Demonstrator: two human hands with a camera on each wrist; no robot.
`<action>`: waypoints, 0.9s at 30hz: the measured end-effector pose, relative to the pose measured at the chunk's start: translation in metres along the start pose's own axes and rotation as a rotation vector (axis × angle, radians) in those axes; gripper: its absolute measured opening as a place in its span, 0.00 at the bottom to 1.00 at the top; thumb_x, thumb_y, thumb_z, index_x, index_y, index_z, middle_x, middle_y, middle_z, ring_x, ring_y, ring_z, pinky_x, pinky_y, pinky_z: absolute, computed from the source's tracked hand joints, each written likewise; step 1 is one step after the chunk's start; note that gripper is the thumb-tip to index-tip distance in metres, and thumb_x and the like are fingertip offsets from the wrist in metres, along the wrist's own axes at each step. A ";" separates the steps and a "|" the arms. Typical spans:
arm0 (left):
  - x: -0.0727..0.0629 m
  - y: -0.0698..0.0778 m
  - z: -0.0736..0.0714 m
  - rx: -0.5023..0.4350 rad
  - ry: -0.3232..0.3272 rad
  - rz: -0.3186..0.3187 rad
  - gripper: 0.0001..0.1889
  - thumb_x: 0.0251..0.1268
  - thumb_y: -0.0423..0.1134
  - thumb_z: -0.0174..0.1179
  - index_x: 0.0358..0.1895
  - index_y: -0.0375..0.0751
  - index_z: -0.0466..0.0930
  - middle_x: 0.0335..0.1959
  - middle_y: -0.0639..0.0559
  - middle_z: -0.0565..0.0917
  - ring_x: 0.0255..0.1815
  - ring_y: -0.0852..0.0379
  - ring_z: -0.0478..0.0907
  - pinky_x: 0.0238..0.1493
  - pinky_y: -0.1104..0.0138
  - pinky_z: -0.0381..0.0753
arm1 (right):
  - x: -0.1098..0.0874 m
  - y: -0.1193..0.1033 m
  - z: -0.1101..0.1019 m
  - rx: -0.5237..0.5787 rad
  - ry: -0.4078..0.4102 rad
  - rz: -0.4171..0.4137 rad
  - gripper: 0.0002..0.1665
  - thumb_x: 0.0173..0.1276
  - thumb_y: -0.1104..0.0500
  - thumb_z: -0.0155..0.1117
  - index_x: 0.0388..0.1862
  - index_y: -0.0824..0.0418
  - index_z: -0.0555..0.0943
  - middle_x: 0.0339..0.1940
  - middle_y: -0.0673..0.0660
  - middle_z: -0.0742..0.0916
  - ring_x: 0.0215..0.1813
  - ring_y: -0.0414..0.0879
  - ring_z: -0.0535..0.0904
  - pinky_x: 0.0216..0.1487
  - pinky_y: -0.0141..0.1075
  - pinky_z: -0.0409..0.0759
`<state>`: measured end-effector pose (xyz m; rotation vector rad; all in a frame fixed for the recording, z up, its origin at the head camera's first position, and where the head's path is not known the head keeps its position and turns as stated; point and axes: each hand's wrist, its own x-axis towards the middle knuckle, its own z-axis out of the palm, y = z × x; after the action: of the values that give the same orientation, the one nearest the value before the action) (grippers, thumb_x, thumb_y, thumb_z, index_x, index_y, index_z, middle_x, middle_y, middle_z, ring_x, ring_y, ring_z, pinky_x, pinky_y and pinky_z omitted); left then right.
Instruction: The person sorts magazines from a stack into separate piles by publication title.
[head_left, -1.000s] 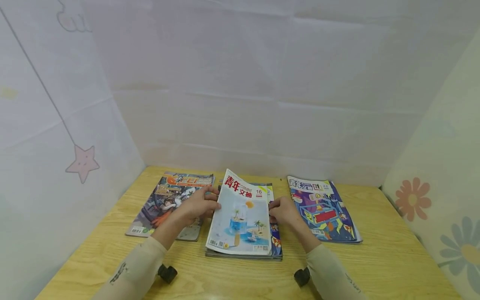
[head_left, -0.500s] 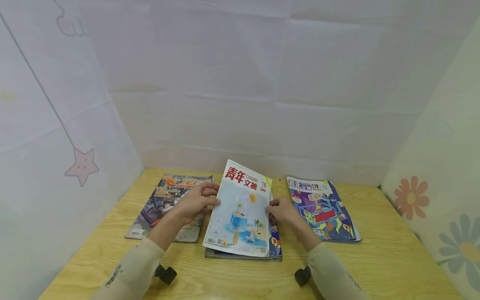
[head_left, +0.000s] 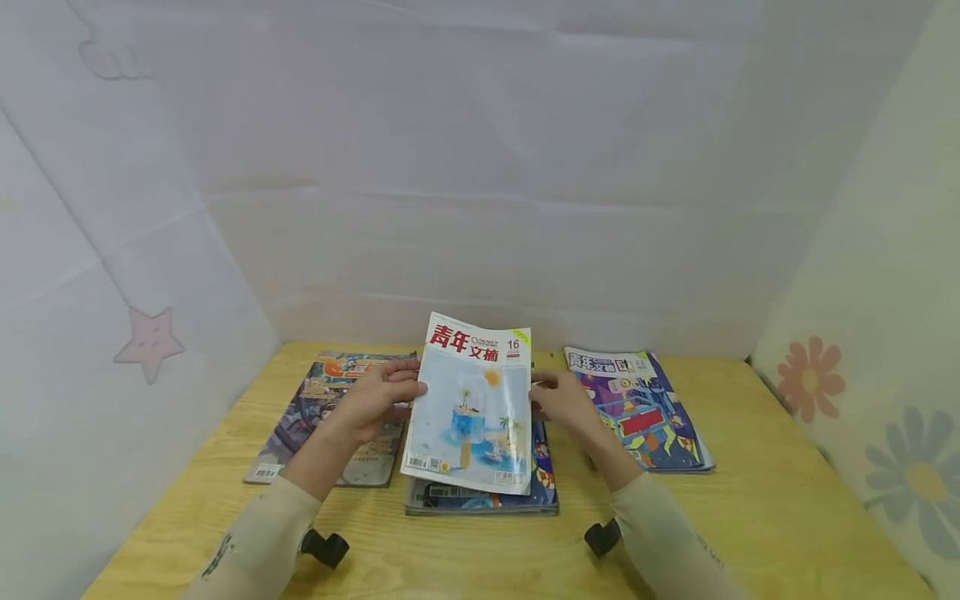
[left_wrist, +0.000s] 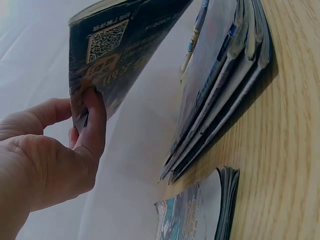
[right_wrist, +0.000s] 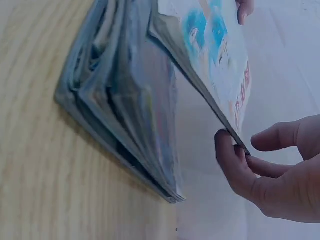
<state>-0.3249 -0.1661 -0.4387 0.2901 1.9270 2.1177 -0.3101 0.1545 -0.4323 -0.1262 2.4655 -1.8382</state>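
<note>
A pale-covered magazine with red lettering and a beach picture is raised and tilted above a stack of magazines. My left hand grips its left edge; the left wrist view shows the thumb and fingers on either side of its dark back cover. At the opposite edge is my right hand, with fingers beneath and thumb over the cover in the right wrist view. A gap separates the lifted magazine from the stack's worn page edges. The magazine hides most of the stack from the head view.
Left of the stack lies a dark comic-style magazine, partly behind my left arm. A purple-blue magazine lies on the right over another one. All rest on the wooden table, with a white cloth backdrop behind.
The pale magazine has risen from the stack and now sits straighter, its lower edge clear of the stack's front. Both hands moved up with it, and the head view shifted slightly.
</note>
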 end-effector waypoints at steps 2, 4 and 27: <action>0.001 0.001 0.001 -0.001 -0.001 0.000 0.35 0.74 0.31 0.59 0.78 0.32 0.54 0.69 0.34 0.69 0.55 0.50 0.79 0.46 0.59 0.82 | -0.001 -0.005 -0.004 0.021 0.010 -0.002 0.21 0.78 0.63 0.54 0.66 0.70 0.77 0.49 0.64 0.84 0.45 0.55 0.84 0.50 0.50 0.85; 0.003 0.001 0.003 0.001 -0.005 -0.004 0.34 0.74 0.32 0.59 0.78 0.32 0.54 0.70 0.35 0.68 0.55 0.50 0.78 0.46 0.59 0.82 | -0.002 -0.009 -0.009 0.040 0.019 -0.003 0.21 0.80 0.62 0.51 0.66 0.71 0.76 0.51 0.66 0.83 0.46 0.57 0.83 0.51 0.51 0.84; 0.045 -0.007 0.058 -0.198 -0.096 -0.129 0.29 0.72 0.25 0.59 0.74 0.32 0.63 0.62 0.35 0.77 0.54 0.45 0.83 0.53 0.55 0.83 | -0.012 0.007 -0.077 0.624 -0.184 0.107 0.31 0.86 0.64 0.38 0.84 0.54 0.52 0.71 0.68 0.70 0.59 0.56 0.79 0.53 0.50 0.80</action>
<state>-0.3480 -0.0963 -0.4414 0.2163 1.6226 2.1473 -0.3058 0.2315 -0.4168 -0.1178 1.6521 -2.3174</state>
